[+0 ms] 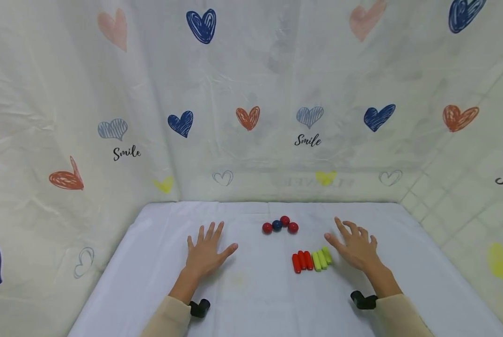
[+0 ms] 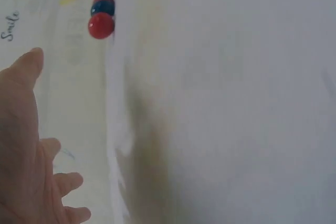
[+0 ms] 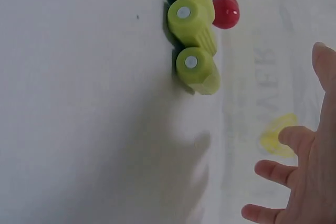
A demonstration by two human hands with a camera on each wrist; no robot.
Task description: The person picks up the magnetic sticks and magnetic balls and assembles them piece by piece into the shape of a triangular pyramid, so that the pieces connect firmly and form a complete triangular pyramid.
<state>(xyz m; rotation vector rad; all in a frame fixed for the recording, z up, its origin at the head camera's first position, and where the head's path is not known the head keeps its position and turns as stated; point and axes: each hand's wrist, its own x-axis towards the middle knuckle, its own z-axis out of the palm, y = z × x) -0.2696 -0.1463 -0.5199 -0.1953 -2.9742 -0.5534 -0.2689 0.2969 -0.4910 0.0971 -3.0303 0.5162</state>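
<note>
Reads "Smile" in black script on the white printed sheet.
Appears at left, right of centre and at far right, there cut by the picture edge after "Smi"; shows turned sideways in the left wrist view. Bears faint capitals along the lower part, too pale to read whole, seemingly partly legible as "VER" in the right wrist view.

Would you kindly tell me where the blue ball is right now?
In the head view, the blue ball is just right of centre, far across the table, among three red balls.
</note>
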